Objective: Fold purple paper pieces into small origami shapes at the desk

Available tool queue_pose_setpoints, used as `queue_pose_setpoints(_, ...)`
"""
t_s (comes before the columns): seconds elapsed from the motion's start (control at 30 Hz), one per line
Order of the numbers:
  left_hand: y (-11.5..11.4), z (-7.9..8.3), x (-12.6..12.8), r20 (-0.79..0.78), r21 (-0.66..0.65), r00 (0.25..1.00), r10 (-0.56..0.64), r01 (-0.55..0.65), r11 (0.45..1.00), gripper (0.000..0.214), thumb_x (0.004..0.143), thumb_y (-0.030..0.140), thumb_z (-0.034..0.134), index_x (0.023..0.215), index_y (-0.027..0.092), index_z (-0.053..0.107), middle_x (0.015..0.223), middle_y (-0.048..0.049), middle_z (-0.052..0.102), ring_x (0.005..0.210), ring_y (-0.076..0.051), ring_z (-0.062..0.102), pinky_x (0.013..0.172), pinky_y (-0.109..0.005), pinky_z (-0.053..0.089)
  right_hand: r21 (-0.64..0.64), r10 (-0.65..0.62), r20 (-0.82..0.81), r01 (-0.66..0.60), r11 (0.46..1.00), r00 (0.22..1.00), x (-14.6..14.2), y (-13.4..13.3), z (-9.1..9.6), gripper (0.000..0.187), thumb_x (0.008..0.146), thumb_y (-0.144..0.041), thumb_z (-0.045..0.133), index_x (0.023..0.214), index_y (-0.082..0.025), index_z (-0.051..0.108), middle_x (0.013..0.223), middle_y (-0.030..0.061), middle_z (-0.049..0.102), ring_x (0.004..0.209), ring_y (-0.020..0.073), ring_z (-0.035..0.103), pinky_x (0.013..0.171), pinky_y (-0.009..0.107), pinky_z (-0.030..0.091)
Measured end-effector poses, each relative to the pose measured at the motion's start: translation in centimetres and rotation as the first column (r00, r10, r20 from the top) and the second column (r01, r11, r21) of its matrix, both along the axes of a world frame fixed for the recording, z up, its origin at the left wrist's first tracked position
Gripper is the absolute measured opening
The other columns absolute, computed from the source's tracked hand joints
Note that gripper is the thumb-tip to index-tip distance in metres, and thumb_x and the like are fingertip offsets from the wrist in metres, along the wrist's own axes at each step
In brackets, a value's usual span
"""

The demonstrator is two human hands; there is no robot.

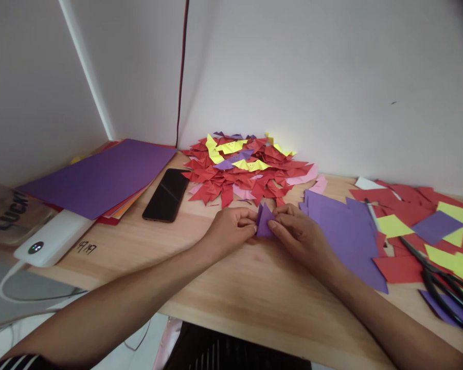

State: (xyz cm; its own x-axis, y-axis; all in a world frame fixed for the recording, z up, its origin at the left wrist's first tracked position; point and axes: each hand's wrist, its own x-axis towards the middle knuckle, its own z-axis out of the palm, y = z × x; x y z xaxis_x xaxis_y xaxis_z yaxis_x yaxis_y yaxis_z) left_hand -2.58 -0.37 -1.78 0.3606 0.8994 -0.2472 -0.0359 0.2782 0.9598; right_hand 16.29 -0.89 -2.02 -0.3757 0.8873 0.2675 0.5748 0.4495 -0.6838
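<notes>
One purple paper piece (pixel 266 227) — folded, sharp-tipped, seemingly two-peaked.

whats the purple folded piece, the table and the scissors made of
Purple folded piece: matte paper or thin card, judging by its crisp creases. Table: pale wood or wood-look laminate, satin, given the grain. Scissors: handles probably smooth black plastic, from their soft sheen; thin grey blades look like metal.

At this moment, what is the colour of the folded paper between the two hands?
The folded paper is purple; the head view shows it best.
</notes>
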Motion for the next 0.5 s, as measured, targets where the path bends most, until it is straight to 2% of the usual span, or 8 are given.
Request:
queue_pose_setpoints(0.17, 0.08, -0.30, -0.13, -0.088, 0.112, 0.996, -0.013, 0.023, 0.993, 0.028, 0.067, 0.007, 0.054, 0.088, 0.015, 0.072, 0.070, -0.0003, 0.070, 0.071, -0.014, 0.068, 0.071, -0.028, 0.056, -0.012, 0.034, -0.030, -0.034, 0.999, 0.999, -0.06, 0.01, -0.09, 0.030, 0.093, -0.026, 0.050, 0.063, -0.019, 0.049, 0.088, 0.0046, 0.056, 0.083, 0.0152, 0.055, 0.071, 0.028, 0.041)
queue_pose_setpoints(0.3, 0.04, -0.28, -0.20, -0.094, 0.127, 0.996, -0.014, 0.026, 0.992, 0.028, 0.068, 0.009, 0.054, 0.088, 0.016, 0.072, 0.074, -0.0013, 0.071, 0.072, -0.015, 0.068, 0.072, -0.029, 0.057, -0.047, 0.022, -0.028, -0.023, 0.999, 0.999, -0.07, -0.05, -0.29, 0.034, 0.094, -0.026, 0.050, 0.061, -0.019, 0.044, 0.078, 0.0024, 0.054, 0.074, 0.0138, 0.053, 0.067, 0.027, 0.039)
queue_pose_setpoints(0.5, -0.13, -0.37, -0.16, -0.096, 0.153, 0.995, -0.021, 0.035, 0.988, 0.027, 0.070, 0.011, 0.053, 0.088, 0.016, 0.072, 0.073, -0.0011, 0.070, 0.071, -0.015, 0.067, 0.071, -0.029, 0.057, -0.048, 0.022, -0.003, -0.022, 0.999, 1.000, -0.02, -0.06, -0.25, 0.034, 0.093, -0.026, 0.050, 0.061, -0.019, 0.042, 0.076, 0.0019, 0.054, 0.073, 0.0138, 0.053, 0.065, 0.027, 0.038)
